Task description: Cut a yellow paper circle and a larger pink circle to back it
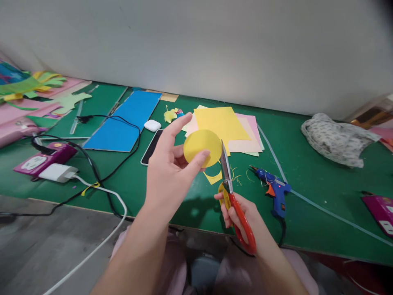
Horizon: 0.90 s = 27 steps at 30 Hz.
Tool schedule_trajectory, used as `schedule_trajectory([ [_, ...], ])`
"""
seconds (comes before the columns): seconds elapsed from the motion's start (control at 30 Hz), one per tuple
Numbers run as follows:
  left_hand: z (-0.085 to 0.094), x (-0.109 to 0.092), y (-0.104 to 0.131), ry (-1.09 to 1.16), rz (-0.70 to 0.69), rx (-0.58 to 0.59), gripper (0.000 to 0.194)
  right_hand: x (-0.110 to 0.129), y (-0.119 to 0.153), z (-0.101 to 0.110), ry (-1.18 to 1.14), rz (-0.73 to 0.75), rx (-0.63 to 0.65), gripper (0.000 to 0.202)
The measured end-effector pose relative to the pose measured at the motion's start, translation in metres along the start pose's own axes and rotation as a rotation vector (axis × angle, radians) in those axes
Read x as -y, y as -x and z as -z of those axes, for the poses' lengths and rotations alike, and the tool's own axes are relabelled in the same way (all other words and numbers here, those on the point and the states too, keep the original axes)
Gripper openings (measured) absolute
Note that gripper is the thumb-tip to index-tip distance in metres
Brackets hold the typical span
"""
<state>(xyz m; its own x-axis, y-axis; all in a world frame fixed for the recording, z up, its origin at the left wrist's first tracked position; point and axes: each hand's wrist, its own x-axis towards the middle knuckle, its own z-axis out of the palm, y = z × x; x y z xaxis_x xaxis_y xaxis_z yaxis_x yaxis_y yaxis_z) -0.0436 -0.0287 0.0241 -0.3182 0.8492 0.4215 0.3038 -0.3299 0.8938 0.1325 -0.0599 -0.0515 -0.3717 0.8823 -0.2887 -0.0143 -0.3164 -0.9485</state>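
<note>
A round yellow paper disc (199, 143) is pinched between the thumb and fingers of my left hand (172, 168), held up above the table. My right hand (242, 213) grips a pair of scissors (226, 172) with red and yellow handles. The blades point upward, and their tips are at the disc's right edge; whether they touch the paper I cannot tell. Below the blades, a yellow paper offcut (214, 177) and thin curled yellow trimmings (236, 177) lie on the green table (196, 209).
Behind my hands lies a stack of coloured paper (221, 123). A blue glue gun (276, 188) with a long glue stick rests at right. On the left are a phone (150, 149), a white earbud case (152, 125), a blue board (125, 119) and a purple power strip (46, 159) with trailing cables.
</note>
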Motion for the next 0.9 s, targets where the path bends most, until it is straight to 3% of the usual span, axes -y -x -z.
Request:
schedule_trajectory([
  [0.9, -0.0030, 0.0003, 0.0004, 0.062, 0.037, -0.008, 0.058, -0.0064, -0.0004, 0.0011, -0.031, 0.055, 0.016, 0.035],
])
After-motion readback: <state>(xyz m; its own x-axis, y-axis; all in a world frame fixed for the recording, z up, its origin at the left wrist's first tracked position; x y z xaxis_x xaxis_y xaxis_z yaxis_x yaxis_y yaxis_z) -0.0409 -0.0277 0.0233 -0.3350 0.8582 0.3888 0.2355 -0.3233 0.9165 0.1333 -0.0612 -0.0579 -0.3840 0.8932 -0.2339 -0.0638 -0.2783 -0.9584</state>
